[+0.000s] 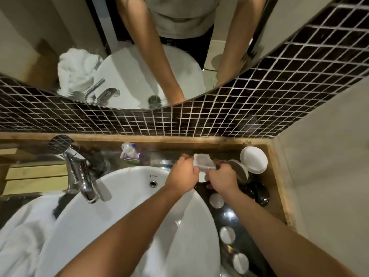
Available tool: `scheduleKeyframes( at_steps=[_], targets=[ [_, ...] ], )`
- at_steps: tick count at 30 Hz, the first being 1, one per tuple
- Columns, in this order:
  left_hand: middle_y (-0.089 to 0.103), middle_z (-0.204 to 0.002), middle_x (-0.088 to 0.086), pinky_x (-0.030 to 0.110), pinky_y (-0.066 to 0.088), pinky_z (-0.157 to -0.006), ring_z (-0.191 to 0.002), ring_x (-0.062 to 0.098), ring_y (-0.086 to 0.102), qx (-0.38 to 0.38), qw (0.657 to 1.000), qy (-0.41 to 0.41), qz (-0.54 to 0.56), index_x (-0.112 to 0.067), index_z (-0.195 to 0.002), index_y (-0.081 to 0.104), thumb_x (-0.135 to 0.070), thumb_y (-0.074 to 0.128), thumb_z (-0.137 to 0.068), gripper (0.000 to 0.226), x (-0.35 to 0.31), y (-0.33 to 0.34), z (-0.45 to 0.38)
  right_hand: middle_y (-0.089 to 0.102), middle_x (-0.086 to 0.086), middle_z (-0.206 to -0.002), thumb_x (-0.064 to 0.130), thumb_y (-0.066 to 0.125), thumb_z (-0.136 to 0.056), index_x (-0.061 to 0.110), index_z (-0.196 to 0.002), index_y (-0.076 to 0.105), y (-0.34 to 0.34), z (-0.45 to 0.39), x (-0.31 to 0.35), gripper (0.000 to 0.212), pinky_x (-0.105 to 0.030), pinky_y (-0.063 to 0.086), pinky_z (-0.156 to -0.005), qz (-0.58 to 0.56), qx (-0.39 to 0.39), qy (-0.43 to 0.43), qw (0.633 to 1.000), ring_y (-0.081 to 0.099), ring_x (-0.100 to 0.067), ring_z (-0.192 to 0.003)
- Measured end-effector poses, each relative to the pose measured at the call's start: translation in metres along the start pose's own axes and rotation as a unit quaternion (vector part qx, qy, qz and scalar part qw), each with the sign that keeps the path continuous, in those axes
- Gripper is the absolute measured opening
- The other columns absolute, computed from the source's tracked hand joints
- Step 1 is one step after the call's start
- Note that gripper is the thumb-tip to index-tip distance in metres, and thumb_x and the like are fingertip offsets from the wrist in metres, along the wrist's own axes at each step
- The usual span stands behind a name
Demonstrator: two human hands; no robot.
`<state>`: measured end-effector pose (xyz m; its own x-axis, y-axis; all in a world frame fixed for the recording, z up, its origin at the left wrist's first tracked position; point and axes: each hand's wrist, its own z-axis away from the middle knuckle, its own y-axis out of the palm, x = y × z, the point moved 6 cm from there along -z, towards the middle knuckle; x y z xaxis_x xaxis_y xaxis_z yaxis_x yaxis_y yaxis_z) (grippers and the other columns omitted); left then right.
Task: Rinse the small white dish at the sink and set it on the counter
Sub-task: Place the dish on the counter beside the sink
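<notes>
The small white dish (203,161), roughly square, is held tilted above the far right rim of the white sink (127,198). My left hand (182,173) grips its left edge and my right hand (220,177) grips its right edge. The dish hangs over the boundary between the basin and the dark counter (239,220). The chrome tap (82,176) stands at the left of the basin, well away from the dish; no water is seen running.
On the counter at right stand a round white lidded container (253,159), dark round objects (257,191) and several small white caps (216,200). A pump bottle (130,152) sits behind the sink. White towel (20,236) at left. Mirror above the tiles.
</notes>
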<state>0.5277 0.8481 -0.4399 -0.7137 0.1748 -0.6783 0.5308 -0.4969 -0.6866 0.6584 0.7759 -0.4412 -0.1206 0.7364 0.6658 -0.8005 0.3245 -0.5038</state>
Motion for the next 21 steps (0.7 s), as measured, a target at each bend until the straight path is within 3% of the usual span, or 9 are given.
scheduleKeyframes(
  at_steps=[4,9,17,21],
  targets=[
    [0.045,-0.138,0.007,0.029,0.038,-0.098,-0.118,0.022,0.052,0.001,1.000,-0.017,-0.002,-0.010,-0.133,0.051,-0.026,0.044,-0.096,0.041,0.003,0.001,-0.002,0.063,0.000,-0.103,0.010,0.066,-0.090,0.019,-0.138,0.056,0.004,-0.005,-0.002,0.050,-0.038,0.065,-0.061,0.005,-0.004,0.012,1.000,0.068,-0.020,-0.076],
    [0.045,-0.137,0.008,0.031,0.041,-0.097,-0.114,0.024,0.054,-0.001,1.000,-0.016,-0.016,-0.009,-0.133,0.051,-0.027,0.044,-0.097,0.041,0.001,-0.001,-0.009,0.060,-0.007,-0.117,0.012,0.066,-0.090,0.023,-0.138,0.057,0.004,-0.013,-0.002,0.050,-0.038,0.065,-0.062,-0.011,0.000,0.030,0.999,0.068,-0.020,-0.080],
    [0.048,-0.134,0.008,0.032,0.043,-0.096,-0.110,0.023,0.057,-0.004,1.000,-0.011,-0.011,-0.006,-0.127,0.056,-0.025,0.046,-0.095,0.038,-0.001,-0.002,-0.015,0.058,0.002,-0.096,0.018,0.067,-0.090,0.028,-0.134,0.058,0.005,-0.018,-0.002,0.047,-0.035,0.065,-0.063,-0.021,-0.010,0.045,0.999,0.067,-0.017,-0.074],
    [0.047,-0.137,0.007,0.031,0.042,-0.096,-0.111,0.023,0.056,-0.003,1.000,-0.013,-0.005,-0.007,-0.131,0.053,-0.025,0.047,-0.095,0.040,0.000,-0.001,-0.014,0.061,0.002,-0.091,0.016,0.068,-0.089,0.030,-0.118,0.059,0.006,-0.017,-0.002,0.033,-0.035,0.065,-0.061,-0.021,-0.010,0.035,0.999,0.068,-0.018,-0.072]
  ],
)
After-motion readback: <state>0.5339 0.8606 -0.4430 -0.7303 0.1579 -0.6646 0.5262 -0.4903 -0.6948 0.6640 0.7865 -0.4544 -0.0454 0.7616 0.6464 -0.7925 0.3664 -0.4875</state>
